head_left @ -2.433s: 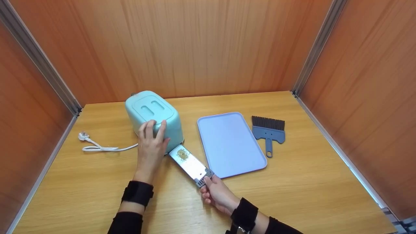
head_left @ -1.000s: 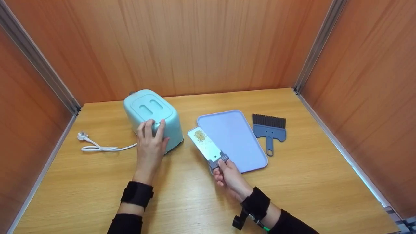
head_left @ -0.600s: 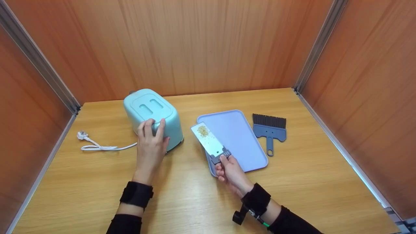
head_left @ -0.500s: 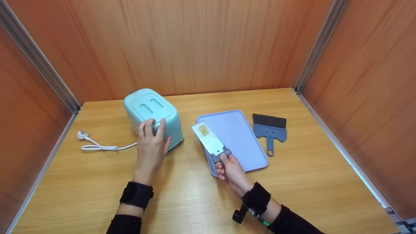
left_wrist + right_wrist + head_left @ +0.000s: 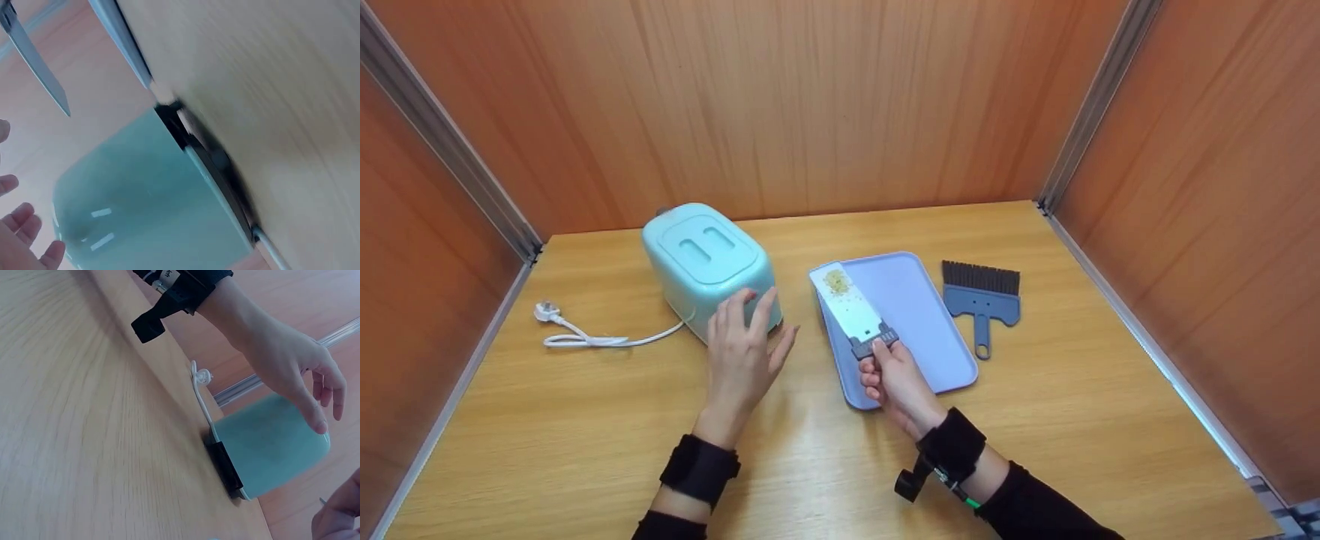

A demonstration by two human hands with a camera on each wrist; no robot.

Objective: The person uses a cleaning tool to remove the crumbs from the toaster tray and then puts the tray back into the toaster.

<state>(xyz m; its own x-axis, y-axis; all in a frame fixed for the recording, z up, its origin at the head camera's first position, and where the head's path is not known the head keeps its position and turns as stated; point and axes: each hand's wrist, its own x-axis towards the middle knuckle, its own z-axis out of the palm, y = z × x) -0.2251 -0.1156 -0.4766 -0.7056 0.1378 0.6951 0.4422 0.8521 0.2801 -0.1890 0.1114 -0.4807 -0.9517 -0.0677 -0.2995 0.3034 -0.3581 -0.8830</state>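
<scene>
My right hand pinches the dark grey end of a toaster's crumb tray, thumb on top. A small heap of yellowish crumbs lies near its far end. The crumb tray is held over the left part of a lilac serving tray. My left hand is raised beside the near end of a mint-green toaster, fingers spread and holding nothing. In the left wrist view its fingertips stand apart from the toaster, and the crumb tray hangs at the upper left.
A blue-grey hand brush with dark bristles lies right of the serving tray. The toaster's white cord and plug lie on the table at left. Wooden panels wall the table at the back and both sides.
The crumb tray has come out from the toaster's base and moved right and up over the serving tray. My left hand has let go of the toaster and shifted right.
</scene>
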